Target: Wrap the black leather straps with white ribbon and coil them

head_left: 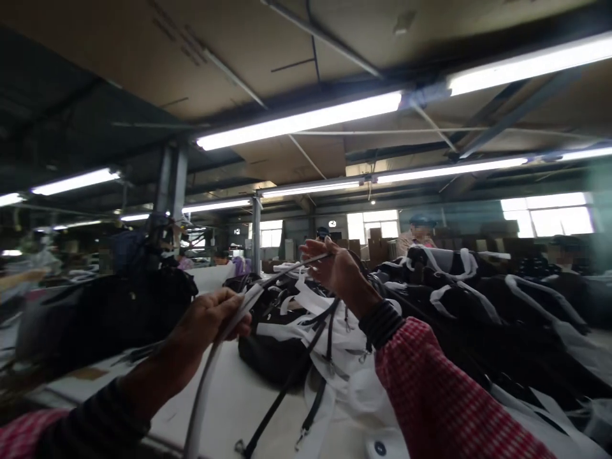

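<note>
My left hand (pixel 210 322) is closed around a grey-white strap (pixel 272 280) at chest height, low in the middle of the view. The strap runs up and right to my right hand (pixel 335 264), which pinches its far end, so it is pulled taut between the two. The strap's loose length (pixel 201 395) hangs down from my left hand. Thin black straps with metal clips (pixel 306 363) dangle below my right wrist. Under both hands lies a black and white garment (pixel 287 344) on the pale table (pixel 239 395).
A long heap of black and white garments (pixel 478 299) covers the table to the right. A dark pile (pixel 109 312) lies at the left. Other people work at the far end, one in a blue cap (pixel 421 233). Fluorescent tubes hang overhead.
</note>
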Demonstrator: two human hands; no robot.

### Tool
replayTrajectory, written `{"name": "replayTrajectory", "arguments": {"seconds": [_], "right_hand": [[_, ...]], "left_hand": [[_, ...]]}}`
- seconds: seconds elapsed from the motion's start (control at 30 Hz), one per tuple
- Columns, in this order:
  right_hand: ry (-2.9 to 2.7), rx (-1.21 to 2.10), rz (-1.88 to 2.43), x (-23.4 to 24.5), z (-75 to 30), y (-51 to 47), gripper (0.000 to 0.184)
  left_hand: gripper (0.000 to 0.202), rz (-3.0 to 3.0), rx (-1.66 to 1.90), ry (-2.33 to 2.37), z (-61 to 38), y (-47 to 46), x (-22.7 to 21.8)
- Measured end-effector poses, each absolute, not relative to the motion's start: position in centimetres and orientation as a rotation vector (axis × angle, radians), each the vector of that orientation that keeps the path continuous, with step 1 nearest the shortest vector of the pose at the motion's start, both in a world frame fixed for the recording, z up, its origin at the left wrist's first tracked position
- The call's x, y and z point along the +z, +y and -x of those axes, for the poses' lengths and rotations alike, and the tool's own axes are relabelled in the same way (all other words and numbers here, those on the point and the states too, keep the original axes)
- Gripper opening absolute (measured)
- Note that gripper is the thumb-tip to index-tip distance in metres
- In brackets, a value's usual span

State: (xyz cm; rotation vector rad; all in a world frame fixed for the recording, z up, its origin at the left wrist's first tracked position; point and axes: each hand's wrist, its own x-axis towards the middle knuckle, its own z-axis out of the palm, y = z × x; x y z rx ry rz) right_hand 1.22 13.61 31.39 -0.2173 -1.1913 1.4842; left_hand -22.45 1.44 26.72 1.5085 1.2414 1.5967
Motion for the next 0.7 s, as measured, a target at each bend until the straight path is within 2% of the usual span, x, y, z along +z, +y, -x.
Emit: {"name": "replayTrajectory", "arguments": {"seconds": [0.17, 0.33, 0.5, 0.7], "right_hand": [[-1.685, 1.420, -0.031, 37.8, 1.6, 10.3, 0.032], [-1.828, 1.300, -0.050, 42.6, 3.8, 7.2, 0.037], [-1.870, 1.387, 0.106, 41.9, 4.4, 6.7, 0.045], [-1.487, 1.399, 0.348, 40.7, -2.2, 10.3, 0.049]], "left_hand": [[0.007, -1.506, 1.711, 1.034, 20.2, 0.4, 34.4], [0.013, -1.650, 1.764, 0.923, 17.7, -0.6, 39.7], [0.022, -1.724, 1.942, 0.873, 17.3, -0.2, 40.1], [0.028, -1.668, 2.067, 1.067, 22.3, -1.1, 36.0]]}}
